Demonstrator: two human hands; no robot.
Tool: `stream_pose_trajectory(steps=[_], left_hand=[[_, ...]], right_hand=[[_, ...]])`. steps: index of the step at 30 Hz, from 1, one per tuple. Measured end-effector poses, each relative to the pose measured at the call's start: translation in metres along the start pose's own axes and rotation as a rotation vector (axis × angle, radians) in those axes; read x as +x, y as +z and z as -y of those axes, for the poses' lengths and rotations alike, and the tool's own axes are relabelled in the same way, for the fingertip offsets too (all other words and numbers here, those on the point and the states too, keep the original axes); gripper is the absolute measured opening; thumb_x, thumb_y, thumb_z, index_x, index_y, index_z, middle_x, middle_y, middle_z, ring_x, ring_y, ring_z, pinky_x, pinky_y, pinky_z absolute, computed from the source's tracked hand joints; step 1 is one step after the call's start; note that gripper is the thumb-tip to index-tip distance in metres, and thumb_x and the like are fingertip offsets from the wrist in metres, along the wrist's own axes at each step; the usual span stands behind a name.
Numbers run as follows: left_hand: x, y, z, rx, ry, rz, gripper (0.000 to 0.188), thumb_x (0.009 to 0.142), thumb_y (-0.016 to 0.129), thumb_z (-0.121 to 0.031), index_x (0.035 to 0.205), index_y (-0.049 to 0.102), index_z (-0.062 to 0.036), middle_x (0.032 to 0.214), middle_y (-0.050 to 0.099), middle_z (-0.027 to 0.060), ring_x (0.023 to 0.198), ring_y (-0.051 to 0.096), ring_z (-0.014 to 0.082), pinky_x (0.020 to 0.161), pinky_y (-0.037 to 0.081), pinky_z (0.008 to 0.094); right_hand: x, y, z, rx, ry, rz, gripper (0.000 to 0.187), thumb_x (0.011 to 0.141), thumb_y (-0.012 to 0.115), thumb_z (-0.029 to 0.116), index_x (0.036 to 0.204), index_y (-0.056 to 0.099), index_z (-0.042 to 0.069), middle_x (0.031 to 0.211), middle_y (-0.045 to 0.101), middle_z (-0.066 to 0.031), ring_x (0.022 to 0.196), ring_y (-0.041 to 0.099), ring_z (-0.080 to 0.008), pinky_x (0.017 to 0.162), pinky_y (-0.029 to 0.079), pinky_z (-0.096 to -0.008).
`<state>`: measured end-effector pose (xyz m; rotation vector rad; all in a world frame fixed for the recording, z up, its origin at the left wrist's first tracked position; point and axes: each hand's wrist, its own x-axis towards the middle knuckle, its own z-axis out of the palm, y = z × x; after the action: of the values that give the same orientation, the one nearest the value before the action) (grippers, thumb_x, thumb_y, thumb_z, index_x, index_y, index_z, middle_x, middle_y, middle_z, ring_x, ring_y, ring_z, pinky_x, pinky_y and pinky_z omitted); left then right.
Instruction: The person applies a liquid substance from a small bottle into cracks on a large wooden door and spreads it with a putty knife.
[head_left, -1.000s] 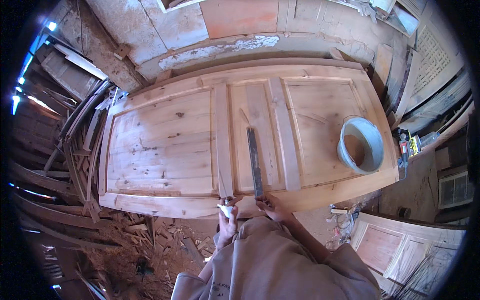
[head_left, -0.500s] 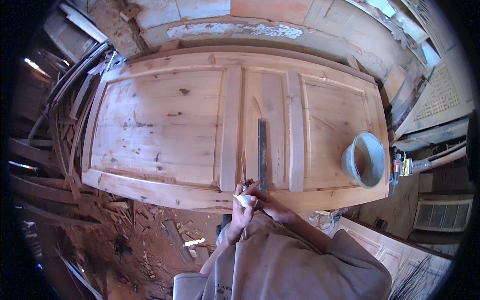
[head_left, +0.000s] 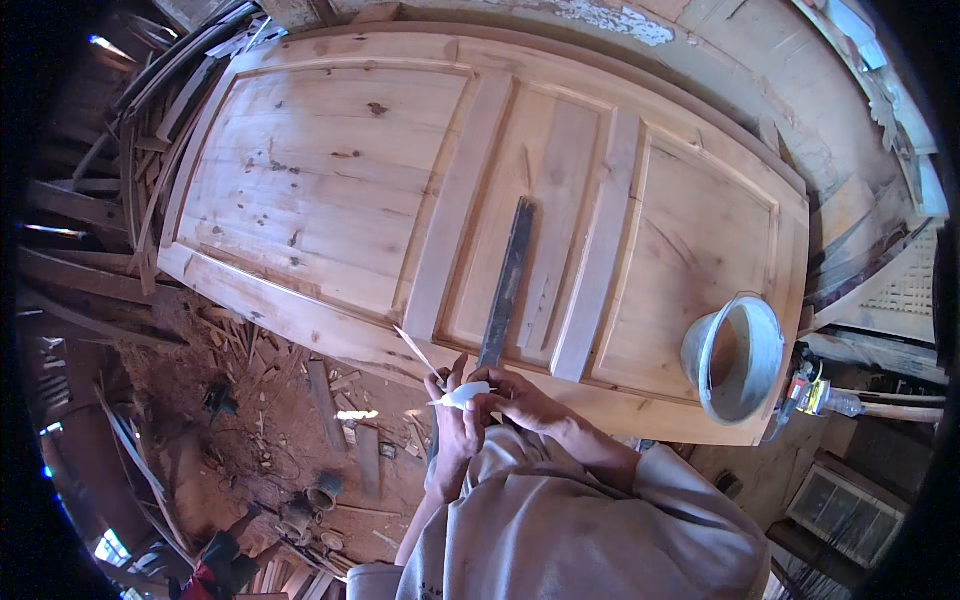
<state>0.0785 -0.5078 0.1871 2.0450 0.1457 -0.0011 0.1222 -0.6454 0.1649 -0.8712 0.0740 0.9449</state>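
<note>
White bottle (head_left: pixel 470 394): the left hand (head_left: pixel 458 432) grips it and a thin stick (head_left: pixel 418 352); the right hand (head_left: pixel 527 402) seems to pinch its end. Past the fingers, the wooden door (head_left: pixel 598 250) already has its panels (head_left: pixel 330 200) in, its wood bare.

Panelled wooden door (head_left: pixel 320 170) lying flat beyond the fingers (head_left: pixel 505 384), dark narrow bar (head_left: pixel 508 270) just ahead of them, pale bucket (head_left: pixel 762 360) to their right

The bottle (head_left: pixel 468 394) is white, the bar (head_left: pixel 508 280) blackish, the bucket (head_left: pixel 762 350) grey-blue, the door (head_left: pixel 565 220) tan with dark knots (head_left: pixel 376 108).
</note>
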Motion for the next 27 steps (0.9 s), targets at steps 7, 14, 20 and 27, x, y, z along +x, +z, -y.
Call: stream_pose_trajectory(steps=[7,14,20,27], left_hand=[[-0.06,0.015,0.004,0.122,-0.08,-0.22,0.036,0.089,0.06,-0.03,0.11,0.065,-0.0008,0.08,0.05,0.0116,0.076,0.047,0.0247,0.071,0.041,0.0364],[-0.142,0.041,0.041,-0.034,-0.38,0.193,0.03,0.084,0.058,0.005,0.111,0.064,-0.0049,0.098,0.059,0.0147,0.083,0.061,0.0272,0.071,0.05,0.0363],[-0.163,0.083,0.074,-0.16,-0.444,0.298,0.028,0.088,0.054,0.002,0.115,0.06,-0.0022,0.115,0.06,0.018,0.103,0.061,0.0322,0.086,0.05,0.0374],[-0.208,0.101,0.094,-0.259,-0.527,0.225,0.031,0.089,0.047,0.003,0.119,0.054,0.0009,0.113,0.06,0.0219,0.104,0.06,0.0354,0.087,0.049,0.0391]], right_hand=[[0.004,-0.138,0.029,0.321,-0.122,-0.323,0.034,0.089,0.064,0.022,0.115,0.053,0.003,0.097,0.063,-0.0083,0.084,0.062,-0.0139,0.07,0.053,-0.0299],[0.087,-0.269,0.111,0.446,-0.526,-0.604,0.024,0.09,0.064,0.026,0.101,0.053,0.007,0.079,0.053,-0.0018,0.061,0.045,-0.0091,0.053,0.038,-0.0264],[0.145,-0.283,0.157,-0.475,-0.615,-0.861,0.016,0.096,0.055,0.021,0.099,0.052,0.006,0.081,0.054,-0.002,0.064,0.048,-0.0083,0.055,0.041,-0.0252],[0.157,-0.29,0.152,-0.865,-0.679,-0.886,0.022,0.096,0.055,0.02,0.107,0.052,0.001,0.086,0.059,-0.0067,0.072,0.056,-0.0126,0.06,0.044,-0.0262]])
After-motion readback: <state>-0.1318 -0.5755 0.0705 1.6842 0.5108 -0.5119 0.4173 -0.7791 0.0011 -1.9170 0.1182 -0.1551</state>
